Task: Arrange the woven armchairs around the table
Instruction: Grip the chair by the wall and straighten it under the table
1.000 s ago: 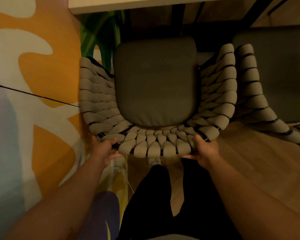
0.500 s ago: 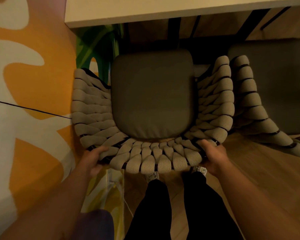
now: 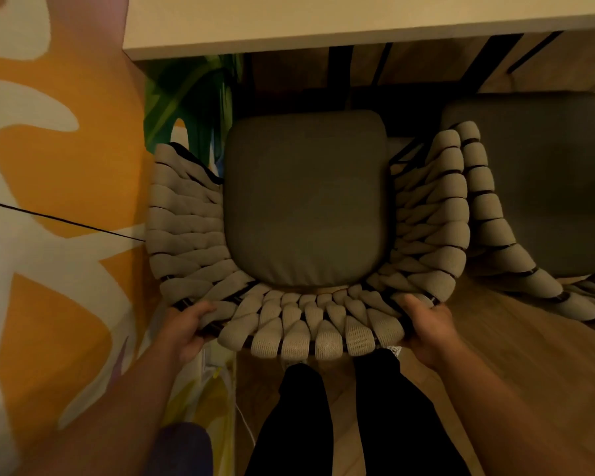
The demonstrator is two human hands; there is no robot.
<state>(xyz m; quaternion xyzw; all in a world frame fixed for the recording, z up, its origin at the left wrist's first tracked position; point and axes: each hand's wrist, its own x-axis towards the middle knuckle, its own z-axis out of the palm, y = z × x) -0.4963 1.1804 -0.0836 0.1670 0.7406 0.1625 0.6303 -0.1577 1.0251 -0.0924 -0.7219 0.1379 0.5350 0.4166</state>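
Observation:
A woven armchair (image 3: 310, 324) with thick beige cord loops and a grey seat cushion (image 3: 306, 201) stands right in front of me, its seat facing the pale table (image 3: 323, 22) at the top. My left hand (image 3: 182, 328) grips the left end of the backrest rim. My right hand (image 3: 426, 324) grips the right end of the same rim. A second woven armchair (image 3: 495, 214) with a grey cushion stands touching it on the right.
A wall painted in orange, white and green (image 3: 55, 201) runs close along the chair's left side. Black table legs (image 3: 337, 77) show under the tabletop. My legs in black trousers (image 3: 340, 424) stand on the wooden floor (image 3: 529, 372) behind the chair. A white cable lies by the wall.
The chair sits closer to me and lower in view than before, with more tabletop showing. Both hands keep their grip on the backrest rim.

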